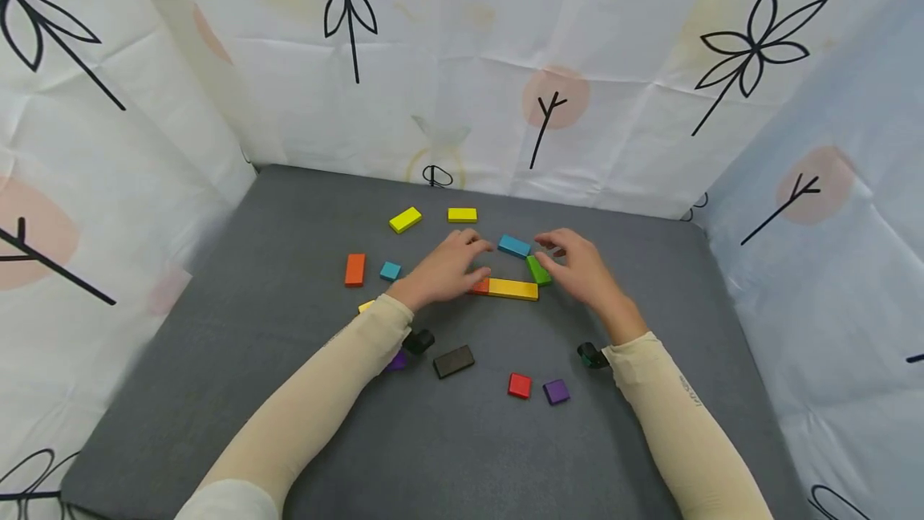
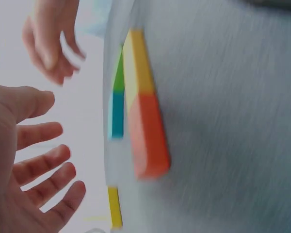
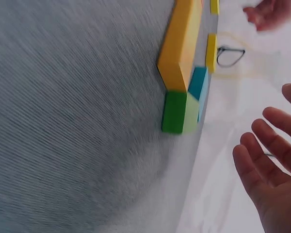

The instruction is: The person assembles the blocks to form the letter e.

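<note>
My left hand (image 1: 446, 265) hovers above the left end of a row of wooden blocks, its fingers relaxed and spread with nothing in them. Beneath it, an orange block (image 2: 151, 136) butts end to end against a longer amber block (image 1: 514, 290). A green block (image 1: 537, 270) meets the amber one's right end at an angle. Beyond that, a blue block (image 1: 514, 245) lies slanted, close to the green one's far end. To the right of these, my right hand (image 1: 583, 267) is held in the air, palm inward, fingers loosely bent and holding nothing.
Two yellow blocks (image 1: 462, 215) lie toward the back wall. At left are another orange block (image 1: 354, 270) and a small blue one (image 1: 390, 271). Nearer me lie black (image 1: 453, 362), red (image 1: 520, 385) and purple (image 1: 557, 392) blocks. Printed cloth (image 1: 462, 62) encloses the grey table (image 1: 462, 456).
</note>
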Available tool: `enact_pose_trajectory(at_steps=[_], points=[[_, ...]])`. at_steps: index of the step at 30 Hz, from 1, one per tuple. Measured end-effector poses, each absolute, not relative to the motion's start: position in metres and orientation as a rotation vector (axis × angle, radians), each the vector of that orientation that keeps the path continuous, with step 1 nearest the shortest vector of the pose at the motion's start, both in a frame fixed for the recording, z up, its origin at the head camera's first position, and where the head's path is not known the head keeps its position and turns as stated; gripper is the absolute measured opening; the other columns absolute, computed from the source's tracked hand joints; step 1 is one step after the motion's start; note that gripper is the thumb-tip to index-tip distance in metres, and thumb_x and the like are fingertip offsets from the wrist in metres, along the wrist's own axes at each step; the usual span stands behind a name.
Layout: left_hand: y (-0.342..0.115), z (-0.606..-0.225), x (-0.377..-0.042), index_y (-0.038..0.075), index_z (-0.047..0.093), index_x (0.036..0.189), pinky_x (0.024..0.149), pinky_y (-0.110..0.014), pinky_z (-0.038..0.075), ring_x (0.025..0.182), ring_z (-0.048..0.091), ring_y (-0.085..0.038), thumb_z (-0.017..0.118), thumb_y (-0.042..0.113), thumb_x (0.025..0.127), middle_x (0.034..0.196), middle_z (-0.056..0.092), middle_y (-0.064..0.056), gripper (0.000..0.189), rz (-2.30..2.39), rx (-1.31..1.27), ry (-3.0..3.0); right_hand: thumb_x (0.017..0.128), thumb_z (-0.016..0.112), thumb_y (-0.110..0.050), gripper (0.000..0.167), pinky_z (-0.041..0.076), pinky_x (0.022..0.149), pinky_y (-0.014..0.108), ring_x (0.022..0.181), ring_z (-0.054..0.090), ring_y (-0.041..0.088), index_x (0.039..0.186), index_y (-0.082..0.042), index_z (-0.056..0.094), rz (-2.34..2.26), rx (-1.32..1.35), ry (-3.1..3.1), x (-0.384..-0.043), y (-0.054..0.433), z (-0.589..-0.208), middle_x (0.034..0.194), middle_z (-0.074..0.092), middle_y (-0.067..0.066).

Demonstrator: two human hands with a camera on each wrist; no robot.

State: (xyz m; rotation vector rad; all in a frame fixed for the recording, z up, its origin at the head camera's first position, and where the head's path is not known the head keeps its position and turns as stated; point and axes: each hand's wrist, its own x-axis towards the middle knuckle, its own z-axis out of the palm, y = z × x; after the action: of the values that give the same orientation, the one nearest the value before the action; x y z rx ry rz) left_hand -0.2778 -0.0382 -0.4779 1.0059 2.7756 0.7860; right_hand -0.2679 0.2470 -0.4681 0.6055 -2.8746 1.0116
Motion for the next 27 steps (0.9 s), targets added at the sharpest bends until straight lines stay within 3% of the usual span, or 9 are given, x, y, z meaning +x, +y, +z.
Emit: enact_pose_trajectory(at_steps=[12, 27], points=[[-0.07, -0.469, -0.327, 0.005, 0.06, 0.152, 0.112, -0.047, 0.045, 0.137, 0.051, -0.033, 0.071, 0.019, 0.108, 0.148, 0.055, -0.014, 0.047, 0.875, 0.795, 2.838, 0.106, 0.073, -0.02, 0.046, 0.053, 0.1, 0.055, 0.122, 0.06, 0.035, 0.147, -0.001, 0.066, 0.727, 0.754, -2.908, -0.235, 0.217, -0.472, 0.136, 0.065, 0.017], [-0.062, -0.488, -0.373, 0.005, 0.061, 0.15, 0.113, -0.047, 0.046, 0.135, 0.056, -0.032, 0.069, 0.016, 0.108, 0.147, 0.055, -0.015, 0.044, 0.854, 0.727, 2.826, 0.103, 0.077, -0.02, 0.05, 0.056, 0.098, 0.047, 0.119, 0.06, 0.029, 0.149, -0.004, 0.066, 0.533, 0.963, -2.95, -0.22, 0.189, -0.484, 0.132, 0.065, 0.013]])
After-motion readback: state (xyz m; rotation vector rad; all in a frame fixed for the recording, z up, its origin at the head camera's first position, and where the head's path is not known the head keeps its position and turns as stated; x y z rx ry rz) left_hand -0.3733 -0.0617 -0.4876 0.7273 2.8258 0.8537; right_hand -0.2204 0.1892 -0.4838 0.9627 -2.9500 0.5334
